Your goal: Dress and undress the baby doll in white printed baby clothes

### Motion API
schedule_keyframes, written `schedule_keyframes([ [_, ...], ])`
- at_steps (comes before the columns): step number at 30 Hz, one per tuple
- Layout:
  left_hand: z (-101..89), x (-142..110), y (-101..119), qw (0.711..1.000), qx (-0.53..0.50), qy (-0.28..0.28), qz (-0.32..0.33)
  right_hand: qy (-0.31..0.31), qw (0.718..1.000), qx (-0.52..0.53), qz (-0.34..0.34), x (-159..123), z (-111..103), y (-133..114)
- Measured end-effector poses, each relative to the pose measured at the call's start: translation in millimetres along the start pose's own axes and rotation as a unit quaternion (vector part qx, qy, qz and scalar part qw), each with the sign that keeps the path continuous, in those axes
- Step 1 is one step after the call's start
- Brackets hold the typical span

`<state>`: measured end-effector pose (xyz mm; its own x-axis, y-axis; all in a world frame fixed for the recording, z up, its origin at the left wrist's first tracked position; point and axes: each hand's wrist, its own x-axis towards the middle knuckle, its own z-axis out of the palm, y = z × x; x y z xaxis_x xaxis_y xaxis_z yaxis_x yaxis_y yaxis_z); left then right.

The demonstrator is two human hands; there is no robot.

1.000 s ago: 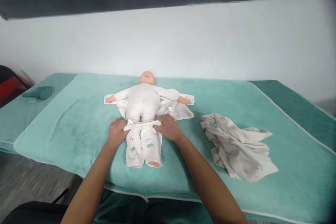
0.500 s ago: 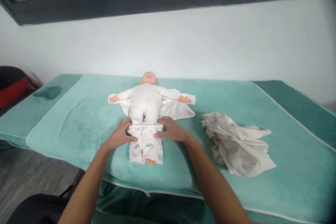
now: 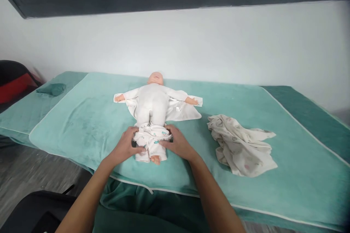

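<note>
A baby doll (image 3: pixel 152 100) lies on its back on the bed, head toward the wall and arms spread. Its sleeves belong to a white top (image 3: pixel 180 111) that lies open beneath it. White printed pants (image 3: pixel 150 140) cover its lower legs, bunched at the waistband below the thighs, with one foot showing at a cuff. My left hand (image 3: pixel 128 145) grips the left side of the pants, thumb in front. On the other side my right hand (image 3: pixel 176 142) holds the pants in the same way. Fingertips behind the fabric are partly hidden.
A crumpled cream cloth (image 3: pixel 243 145) lies to the right on the green bed cover (image 3: pixel 90 123). Behind the bed is a white wall (image 3: pixel 191 43) under a dark window frame (image 3: pixel 109 2). A black and red chair (image 3: pixel 16 83) stands at the far left.
Both hands have bunched the pants lower on the doll's legs, so the waistband is folded and more of the thighs show. The camera view has shifted slightly.
</note>
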<state>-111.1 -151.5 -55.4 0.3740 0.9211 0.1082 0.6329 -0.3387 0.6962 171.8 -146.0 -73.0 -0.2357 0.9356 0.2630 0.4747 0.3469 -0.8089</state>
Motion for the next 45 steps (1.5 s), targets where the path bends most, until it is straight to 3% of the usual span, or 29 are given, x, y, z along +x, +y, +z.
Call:
schedule_keyframes([
  [3, -1.8, -20.3, -1.7, 0.997, 0.03, -0.05, 0.041, -0.059, 0.998, -0.023, -0.002, -21.5, 0.9, -5.3],
  [5, 4.3, -27.8, -4.6, 0.994, 0.08, -0.043, 0.062, -0.066, 0.996, -0.055, -0.004, -33.5, 6.9, -8.1],
  [10, 22.5, -26.8, -3.2, 0.976, 0.184, 0.031, 0.113, 0.03, 0.991, -0.133, -0.005, -44.1, 24.5, -14.8],
  [13, 26.4, -25.6, 1.5, 0.97, 0.199, 0.048, 0.131, 0.039, 0.991, -0.124, -0.005, -45.3, 26.6, -19.3],
  [16, 28.2, -26.4, 5.0, 0.973, 0.192, 0.056, 0.115, 0.038, 0.994, -0.107, 0.002, -50.0, 28.3, -24.5],
  [23, 28.5, -24.9, 13.6, 0.993, 0.106, 0.049, 0.029, 0.121, 0.989, -0.066, 0.045, -62.2, 45.4, -33.2],
  [30, 21.7, -27.9, 32.9, 1.0, 0.018, 0.0, -0.022, 0.112, 0.983, -0.007, 0.143, -69.1, 46.7, -46.8],
  [33, 9.0, -36.5, 40.6, 0.992, -0.102, -0.063, -0.028, 0.068, 0.98, 0.111, 0.149, -81.8, 46.8, -53.1],
  [38, -30.5, -45.2, 57.7, 0.95, -0.249, -0.183, -0.047, 0.014, 0.937, 0.327, 0.122, -94.7, 36.3, -63.5],
  [41, -67.3, -33.7, 73.5, 0.937, -0.212, -0.278, 0.001, -0.068, 0.939, 0.329, 0.073, -80.2, 9.5, -80.0],
  [45, -117.0, -10.6, 96.9, 0.917, -0.041, -0.385, 0.091, -0.219, 0.958, 0.183, -0.032, -42.0, -38.4, -114.2],
])
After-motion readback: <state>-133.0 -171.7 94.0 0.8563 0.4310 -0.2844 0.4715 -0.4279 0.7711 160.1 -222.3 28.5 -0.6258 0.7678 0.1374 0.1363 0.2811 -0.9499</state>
